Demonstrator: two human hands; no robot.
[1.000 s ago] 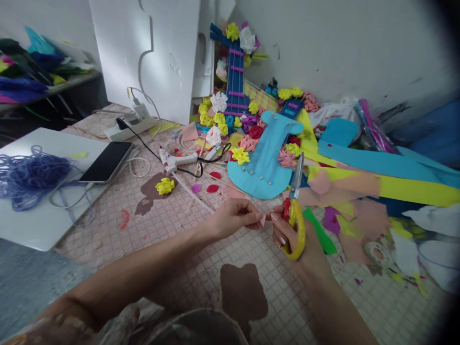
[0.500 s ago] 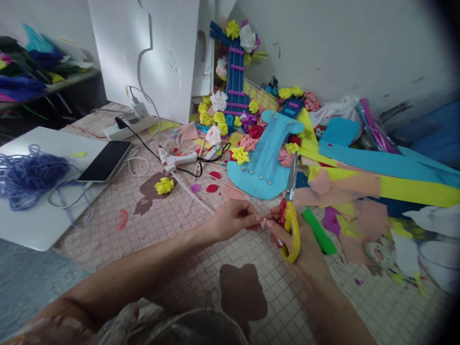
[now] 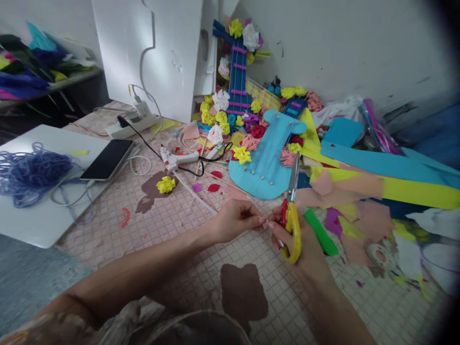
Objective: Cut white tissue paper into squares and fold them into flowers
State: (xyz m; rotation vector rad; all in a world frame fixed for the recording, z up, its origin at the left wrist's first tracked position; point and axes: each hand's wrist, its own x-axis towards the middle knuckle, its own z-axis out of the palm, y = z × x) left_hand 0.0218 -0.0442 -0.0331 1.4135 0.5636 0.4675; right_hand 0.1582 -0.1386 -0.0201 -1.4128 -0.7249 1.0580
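A small pale pink piece of paper (image 3: 266, 224) is pinched between the fingertips of my left hand (image 3: 237, 220) and my right hand (image 3: 305, 239). Yellow-handled scissors (image 3: 295, 230) with some red on the grip are also held in my right hand, their blades pointing up and away from me. Just beyond my hands lies a light blue guitar-shaped cutout (image 3: 257, 177) with beads along it. To the right of the scissors rests a green strip (image 3: 321, 232). Most of the pink piece is hidden by my fingers.
A white glue gun (image 3: 179, 159) with a black cord lies beyond my left hand, near a yellow paper flower (image 3: 166, 185). Further left are a phone (image 3: 107, 160) and blue-violet yarn (image 3: 34, 172) on a white board. Paper scraps (image 3: 373, 218) spread over the right side.
My fingertips have closed further over the pink piece, so less of it shows. Both hands stay in nearly the same place, and the view has shifted slightly.
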